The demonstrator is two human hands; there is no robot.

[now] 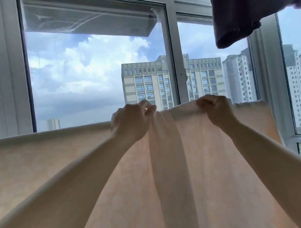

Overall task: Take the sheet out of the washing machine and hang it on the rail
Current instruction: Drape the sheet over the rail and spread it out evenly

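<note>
The sheet [41, 170] was out of the washing machine and hung in front of the person like a big soft wall, with its top edge running across the picture from the left side to the right. The rail could not be seen, because the cloth covered whatever it hung over. Going from left to right, the top edge lay flat and smooth on the left. Then came the left hand [130, 121], with its fingers curled tight and pinching the top edge. Right beside it, between the two hands, the cloth was bunched into long folds that ran straight down. Then came the right hand [217, 110], also curled up and gripping the top edge. Past it the sheet ended in a slanted side edge near the window frame [269, 76]. The step looked like spreading the sheet out along the top. To do it well, both hands should probably keep hold of the edge and slide apart, so the bunched folds in the middle get pulled flat. The pull should be gentle and even, or the sheet might slip down on one side. The sheet was pale peach and thin, and light from the window [96, 73] shone through it. It looked light and floppy, and it could not be told if it was damp. A dark cloth [243, 13] hung high on the right, well apart from the sheet.
</note>
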